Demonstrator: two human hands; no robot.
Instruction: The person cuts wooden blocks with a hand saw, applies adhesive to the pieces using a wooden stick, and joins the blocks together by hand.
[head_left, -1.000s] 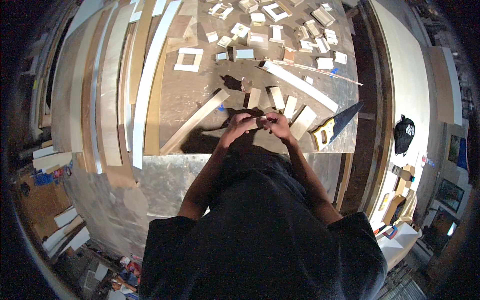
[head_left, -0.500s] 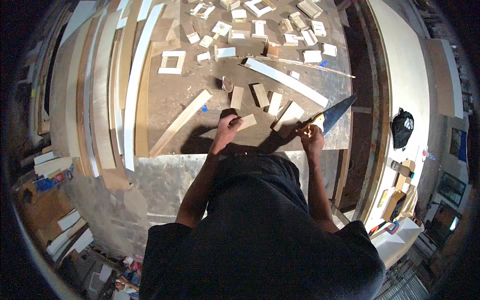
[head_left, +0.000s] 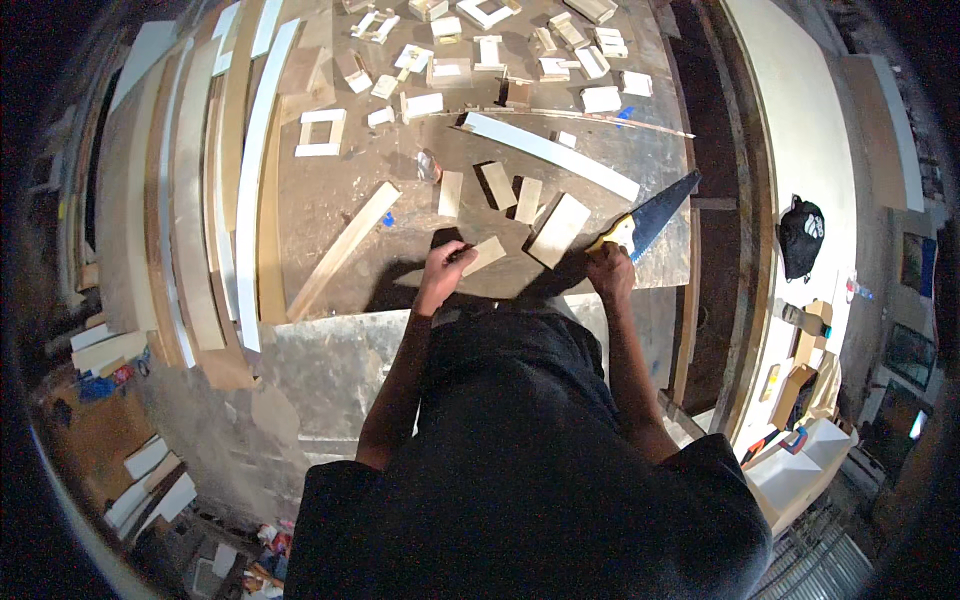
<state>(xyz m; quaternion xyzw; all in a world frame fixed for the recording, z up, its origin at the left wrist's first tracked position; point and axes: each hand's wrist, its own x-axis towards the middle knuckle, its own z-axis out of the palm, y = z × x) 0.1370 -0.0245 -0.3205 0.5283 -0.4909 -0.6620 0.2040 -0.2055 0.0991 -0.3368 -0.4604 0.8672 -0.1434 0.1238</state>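
My left hand (head_left: pixel 441 274) is closed on one end of a small wooden block (head_left: pixel 486 256), near the front edge of the workbench. Further right, my right hand (head_left: pixel 610 273) grips the yellow-and-black handle of a hand saw (head_left: pixel 658 214). Its dark blade points away to the far right. Between the hands lies a wider wooden block (head_left: pixel 559 231). Beyond them sit a few shorter wooden blocks (head_left: pixel 450 194) and a long white-faced strip (head_left: pixel 550 155). A pale wooden bar (head_left: pixel 343 250) lies slantwise to the left of my left hand.
Long boards (head_left: pixel 196 200) are laid along the bench's left side. Small wooden frames (head_left: pixel 321 132) and joined pieces cover its far part. A dark gap (head_left: pixel 722 260) separates the bench from a pale board (head_left: pixel 770 120) at right, where a black cap (head_left: pixel 801 238) rests.
The whole view has shifted slightly. My left hand and its block have come a little nearer to me. More of the saw's handle shows above my right hand.
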